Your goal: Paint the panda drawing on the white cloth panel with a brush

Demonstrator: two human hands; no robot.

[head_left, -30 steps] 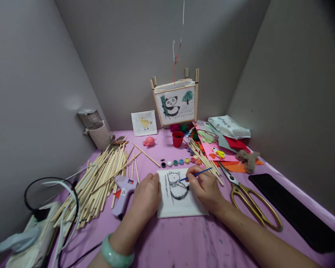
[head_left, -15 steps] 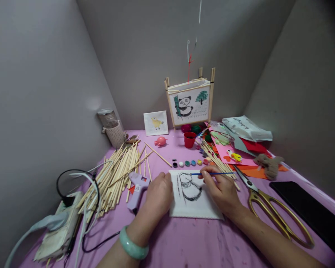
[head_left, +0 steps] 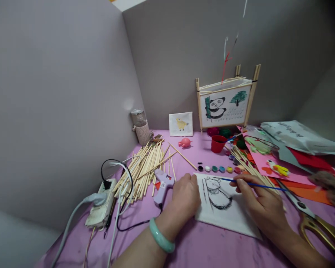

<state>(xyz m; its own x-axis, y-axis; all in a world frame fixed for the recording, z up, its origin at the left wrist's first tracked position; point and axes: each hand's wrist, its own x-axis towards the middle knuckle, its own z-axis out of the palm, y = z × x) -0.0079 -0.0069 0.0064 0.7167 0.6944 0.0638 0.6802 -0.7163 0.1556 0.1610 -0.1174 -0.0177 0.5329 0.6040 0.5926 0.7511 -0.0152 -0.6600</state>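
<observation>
A white canvas panel [head_left: 234, 223] lies in front of me with a black panda drawing [head_left: 218, 201] on it. My right hand [head_left: 258, 199] pinches a thin blue paintbrush [head_left: 255, 184], its tip at the panda's head near the ear. My left hand [head_left: 186, 193], with a pale green bangle [head_left: 160, 238] on the wrist, is closed at the panel's left edge and holds it; its fingertips are partly hidden. Just behind the panel runs a row of small paint pots [head_left: 214, 168]. Further back stands a red cup [head_left: 218, 144] with another brush in it.
Left of my left hand lie a lilac glue gun [head_left: 162, 186], many wooden sticks [head_left: 145, 163] and a power strip [head_left: 102, 208] with cables. Gold-handled scissors [head_left: 305, 212] lie at right beside coloured paper [head_left: 257, 160]. A stick-framed panda lantern [head_left: 225, 106] hangs at the back.
My view has turned left, so everything sits further right in the picture. The brush tip has shifted slightly along the panda's head. Both hands keep their hold.
</observation>
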